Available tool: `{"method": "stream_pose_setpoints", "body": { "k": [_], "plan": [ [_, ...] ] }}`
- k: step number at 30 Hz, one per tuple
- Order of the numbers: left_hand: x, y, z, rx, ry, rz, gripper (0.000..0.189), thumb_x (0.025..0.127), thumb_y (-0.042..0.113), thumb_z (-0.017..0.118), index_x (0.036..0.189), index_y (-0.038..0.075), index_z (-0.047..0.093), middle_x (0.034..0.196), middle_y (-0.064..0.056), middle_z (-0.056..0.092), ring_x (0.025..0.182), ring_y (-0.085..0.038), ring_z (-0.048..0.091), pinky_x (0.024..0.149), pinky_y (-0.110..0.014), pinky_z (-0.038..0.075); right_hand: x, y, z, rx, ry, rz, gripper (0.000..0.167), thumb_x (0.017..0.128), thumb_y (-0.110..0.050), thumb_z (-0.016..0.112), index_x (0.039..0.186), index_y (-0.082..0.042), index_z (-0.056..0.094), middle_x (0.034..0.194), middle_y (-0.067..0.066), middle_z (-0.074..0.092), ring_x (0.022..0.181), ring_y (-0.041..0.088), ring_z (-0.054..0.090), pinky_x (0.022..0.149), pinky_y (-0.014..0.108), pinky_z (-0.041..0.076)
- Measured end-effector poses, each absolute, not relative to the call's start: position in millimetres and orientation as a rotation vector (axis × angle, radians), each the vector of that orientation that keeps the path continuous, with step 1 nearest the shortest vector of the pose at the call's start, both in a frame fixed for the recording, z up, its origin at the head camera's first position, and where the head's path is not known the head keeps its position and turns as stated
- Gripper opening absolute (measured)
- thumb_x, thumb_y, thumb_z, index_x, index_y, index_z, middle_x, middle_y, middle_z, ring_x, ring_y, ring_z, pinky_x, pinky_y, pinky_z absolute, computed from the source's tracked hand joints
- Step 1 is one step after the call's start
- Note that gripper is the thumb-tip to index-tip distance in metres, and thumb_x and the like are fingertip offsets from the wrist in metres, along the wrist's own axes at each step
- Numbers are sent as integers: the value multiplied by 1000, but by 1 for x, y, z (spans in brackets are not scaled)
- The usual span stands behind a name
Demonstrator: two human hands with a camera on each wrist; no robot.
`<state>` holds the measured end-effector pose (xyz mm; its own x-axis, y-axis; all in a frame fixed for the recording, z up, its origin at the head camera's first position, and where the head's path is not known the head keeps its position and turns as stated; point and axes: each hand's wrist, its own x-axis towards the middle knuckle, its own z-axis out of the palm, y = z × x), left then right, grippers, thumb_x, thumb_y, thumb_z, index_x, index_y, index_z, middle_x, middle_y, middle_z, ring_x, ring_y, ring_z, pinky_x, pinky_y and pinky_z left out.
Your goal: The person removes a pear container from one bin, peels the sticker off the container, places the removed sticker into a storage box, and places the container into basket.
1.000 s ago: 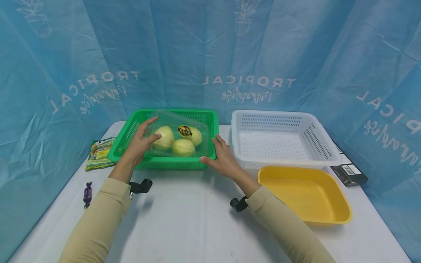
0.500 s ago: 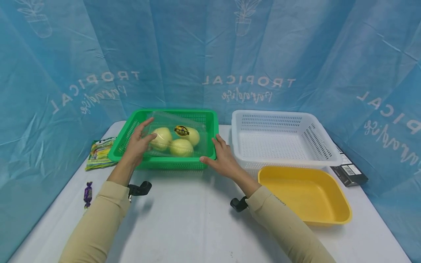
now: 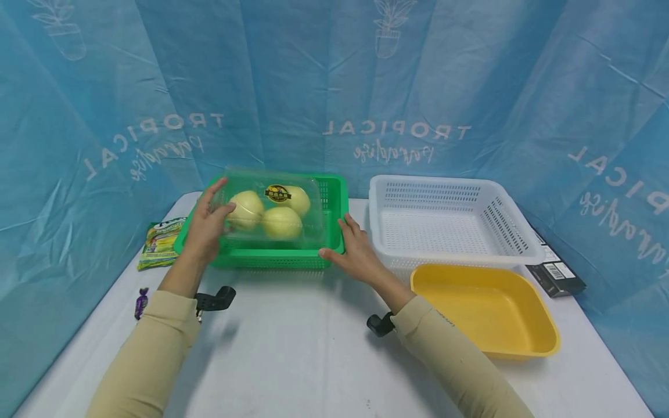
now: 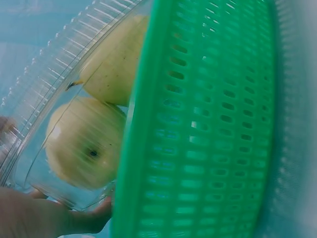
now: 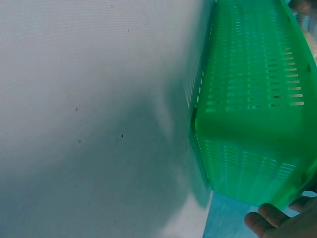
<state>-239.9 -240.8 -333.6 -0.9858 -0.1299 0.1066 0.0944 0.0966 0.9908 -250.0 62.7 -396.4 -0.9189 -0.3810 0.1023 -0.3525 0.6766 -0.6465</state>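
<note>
My left hand point(image 3: 202, 226) grips the left end of a clear plastic clamshell box point(image 3: 314, 223), thumb on the near side and fingers stretched along the end. Inside the box lie 3 pale yellow pears point(image 3: 282, 223), and a black and gold label point(image 3: 277, 193) sits on its lid. The box is tilted and raised over the green basket point(image 3: 272, 259), overlapping its back rim in the head view. My right hand point(image 3: 357, 251) holds the basket's front right corner, thumb at the front rim and fingers along the right side. The left wrist view shows pears point(image 4: 89, 144) beyond the basket wall point(image 4: 208, 124).
Right of the green basket stands a white perforated basket point(image 3: 434, 232), with a yellow tub point(image 3: 481, 307) in front of it. A black box point(image 3: 556, 276) lies at the right edge. On the left are a yellow-green packet point(image 3: 159, 244) and a purple-wrapped candy point(image 3: 141, 303).
My left hand has moved left and slightly up, lifting the box of pears higher out of the green basket. The right hand stays at the basket's corner.
</note>
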Motion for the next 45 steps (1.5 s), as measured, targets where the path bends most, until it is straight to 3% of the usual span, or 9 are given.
{"method": "stream_pose_setpoints", "body": {
  "k": [10,17,26,35,45],
  "plan": [
    [-225,-239,-315,41,-2060,-2044,54,99,16,45,147,37,29,159,10,-7,148,-31,5,106,-68,22,-251,63,-397,-626,2839,-1081,90,87,-58,55,152,-10,14,161,6,1,143,39,19,110,55,30],
    [-214,-238,-305,22,-2009,-2073,53,99,17,44,146,37,30,158,13,0,146,-32,14,106,-68,23,-252,62,-398,-626,2845,-1078,90,87,-58,55,152,-10,15,161,5,1,142,38,20,109,54,32],
    [-197,-235,-294,-30,-1962,-2100,53,100,15,43,147,34,29,158,14,-4,147,-29,-7,106,-70,20,-251,62,-397,-624,2830,-1090,91,87,-58,56,152,-9,15,161,6,1,143,39,19,109,55,31],
    [-178,-237,-291,-9,-1939,-2120,53,100,15,42,147,35,29,158,7,-6,147,-28,-13,102,-73,21,-252,62,-400,-632,2857,-1074,92,86,-58,56,152,-8,15,161,7,2,141,40,22,108,54,34],
    [-156,-237,-293,-33,-1949,-2138,52,101,16,40,148,35,26,158,5,-7,146,-36,-12,98,-76,20,-253,62,-401,-612,2861,-1064,93,86,-60,56,152,-10,15,161,6,2,141,37,22,108,53,34]
  ]
}}
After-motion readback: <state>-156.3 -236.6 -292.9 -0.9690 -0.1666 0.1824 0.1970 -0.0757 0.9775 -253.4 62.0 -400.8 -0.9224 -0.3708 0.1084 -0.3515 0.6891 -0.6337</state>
